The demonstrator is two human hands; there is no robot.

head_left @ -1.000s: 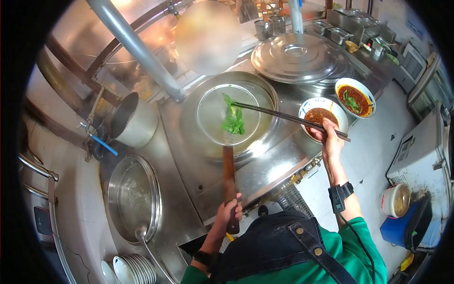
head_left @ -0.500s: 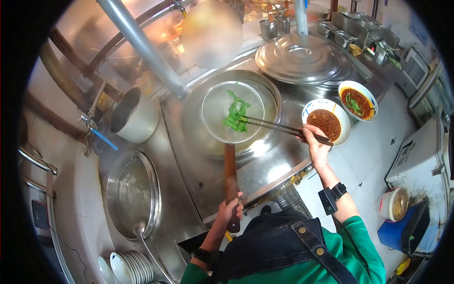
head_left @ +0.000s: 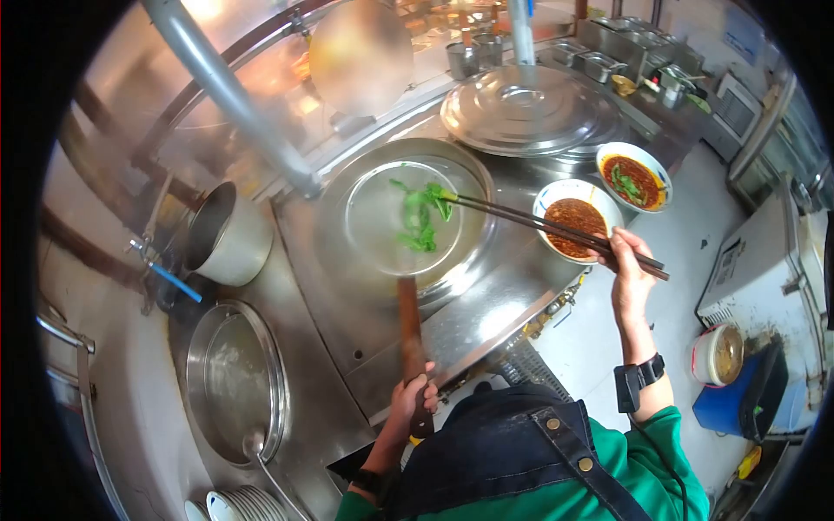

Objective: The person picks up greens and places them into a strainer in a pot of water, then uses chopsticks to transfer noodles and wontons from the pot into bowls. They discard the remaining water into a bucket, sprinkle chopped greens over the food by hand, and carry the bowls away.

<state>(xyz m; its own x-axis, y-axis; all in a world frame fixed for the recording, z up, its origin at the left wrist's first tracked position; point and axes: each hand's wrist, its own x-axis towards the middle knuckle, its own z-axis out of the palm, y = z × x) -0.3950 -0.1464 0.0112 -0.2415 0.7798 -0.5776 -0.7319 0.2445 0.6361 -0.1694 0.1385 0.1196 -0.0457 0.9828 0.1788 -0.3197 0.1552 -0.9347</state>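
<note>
**Greens (head_left: 420, 221) in strainer (head_left: 373, 217) above pot (head_left: 476, 252); chopsticks (head_left: 547, 227) at the leaves.**
Greens: over the pot's middle, lying on the strainer disc. Chopsticks: long axis slanting from the right of the pot inward to its centre, tips close together and touching the greens' right edge. Right hand (head_left: 630, 271): right of the pot, just beside the sauce bowl (head_left: 573, 217), fingers pinched on the sticks' upper ends, forearm extended. Left hand (head_left: 415, 395): on the near side of the pot, fist clamped round the strainer's wooden handle (head_left: 408, 334).
</note>
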